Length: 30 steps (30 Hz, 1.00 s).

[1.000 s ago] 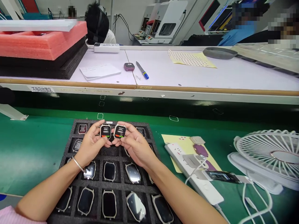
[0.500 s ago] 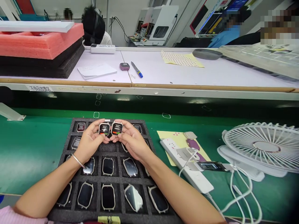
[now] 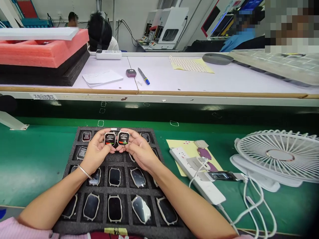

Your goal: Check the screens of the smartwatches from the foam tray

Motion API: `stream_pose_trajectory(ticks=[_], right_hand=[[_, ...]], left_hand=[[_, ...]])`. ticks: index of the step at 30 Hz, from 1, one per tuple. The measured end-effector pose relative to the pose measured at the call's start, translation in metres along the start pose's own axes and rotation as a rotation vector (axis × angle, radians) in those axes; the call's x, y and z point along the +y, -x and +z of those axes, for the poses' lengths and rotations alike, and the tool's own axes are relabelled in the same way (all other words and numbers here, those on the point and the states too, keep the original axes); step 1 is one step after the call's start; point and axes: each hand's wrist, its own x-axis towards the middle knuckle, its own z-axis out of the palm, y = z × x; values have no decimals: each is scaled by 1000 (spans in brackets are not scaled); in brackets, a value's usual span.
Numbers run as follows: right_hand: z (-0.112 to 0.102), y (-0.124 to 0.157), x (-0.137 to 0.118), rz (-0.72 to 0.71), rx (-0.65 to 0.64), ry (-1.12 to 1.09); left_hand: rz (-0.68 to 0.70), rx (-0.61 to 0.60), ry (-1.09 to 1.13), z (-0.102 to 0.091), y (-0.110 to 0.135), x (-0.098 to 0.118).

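My left hand (image 3: 99,146) is closed on a smartwatch (image 3: 110,138) without a strap, its lit screen facing me. Right beside it, my right hand (image 3: 136,144) grips a second strapless smartwatch (image 3: 123,137), also lit with small text and a coloured strip. Both watches are held side by side over the upper part of a dark grey foam tray (image 3: 104,205). More watch bodies lie in the tray's compartments, such as a dark-screened watch (image 3: 115,208) in the front row. A lit watch (image 3: 86,136) sits at the far left. My hands and forearms hide some compartments.
To the right are a white power strip (image 3: 196,176) with cables, a yellow sheet (image 3: 174,143) and a white fan (image 3: 279,156). A raised shelf (image 3: 159,79) behind holds a pen (image 3: 144,76), papers (image 3: 102,78) and stacked pink foam (image 3: 59,53). People sit beyond it.
Both hands still hold the two watches in nearly the same place. The view has shifted slightly, and the watches have tilted a little, with glare gone from the left screen.
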Motion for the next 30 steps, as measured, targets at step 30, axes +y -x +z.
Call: stream_pose_trajectory(ticks=[30], right_hand=[[-3,1,1,-22,-63,31]], left_hand=[[46,-40,-20,0,-3,-4]])
